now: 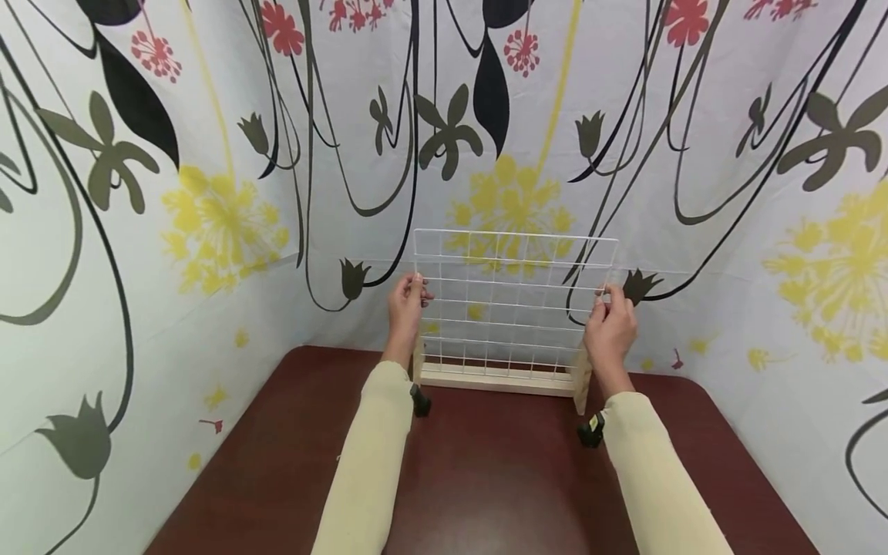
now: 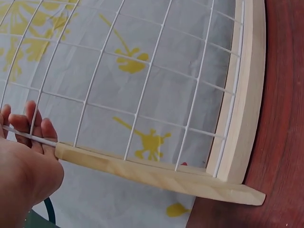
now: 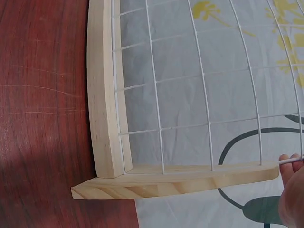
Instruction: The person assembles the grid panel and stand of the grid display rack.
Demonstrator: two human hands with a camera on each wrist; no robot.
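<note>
A white wire grid panel stands upright in a pale wooden stand on the table. My left hand pinches the grid's left edge wire, just above the top of the stand's left side piece. On the opposite edge, my right hand grips the wire with thumb and fingers, above the right side piece. In both wrist views the grid's lowest wire lies along the stand's bottom bar. Part of the right hand is cut off in the right wrist view.
The dark red-brown table reaches toward me in front of the stand. A white cloth with printed flowers hangs behind and at both sides. Dark wrist devices sit under the sleeves.
</note>
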